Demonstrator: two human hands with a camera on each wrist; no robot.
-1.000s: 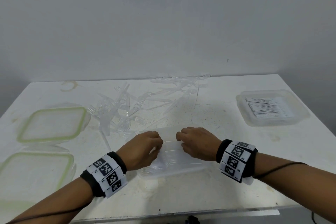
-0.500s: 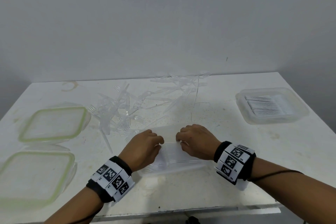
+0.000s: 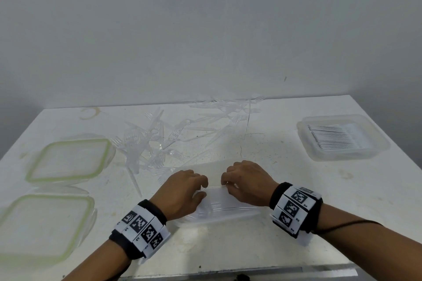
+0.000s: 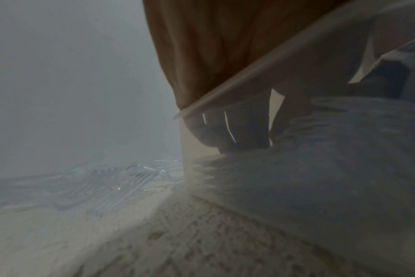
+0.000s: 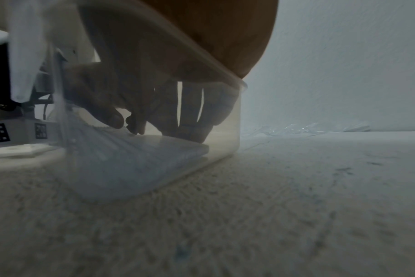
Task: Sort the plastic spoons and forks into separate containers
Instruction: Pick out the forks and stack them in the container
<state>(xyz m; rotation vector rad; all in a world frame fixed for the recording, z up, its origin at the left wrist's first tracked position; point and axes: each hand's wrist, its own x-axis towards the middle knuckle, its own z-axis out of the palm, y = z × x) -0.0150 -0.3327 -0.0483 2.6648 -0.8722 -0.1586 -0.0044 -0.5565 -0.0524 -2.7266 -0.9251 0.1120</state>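
A person's left hand (image 3: pixel 182 191) and right hand (image 3: pixel 245 181) reach down into a clear plastic container (image 3: pixel 230 209) at the near centre of a worn white table (image 3: pixel 296 189). Inside lies a stack of clear plastic cutlery (image 5: pixel 154 148), pale and translucent, its pieces packed side by side; whether they are spoons or forks cannot be told. In the right wrist view, the curled fingers (image 5: pixel 192 120) and thumb of the right hand meet the top of the stack, seemingly pinching it. The left wrist view shows the left hand's fingertips (image 4: pixel 237 131) pressing down on the same stack through the container's hazy wall; how firmly they grasp it cannot be told. A loose heap of clear forks and spoons (image 3: pixel 173 139) sprawls across the far centre of the table, apart from both hands. A 2nd clear container (image 3: pixel 342 137), filled with neatly aligned cutlery, sits at the far right. 2 green-rimmed lids (image 3: pixel 68 159) lie at the left, one nearer than the other.
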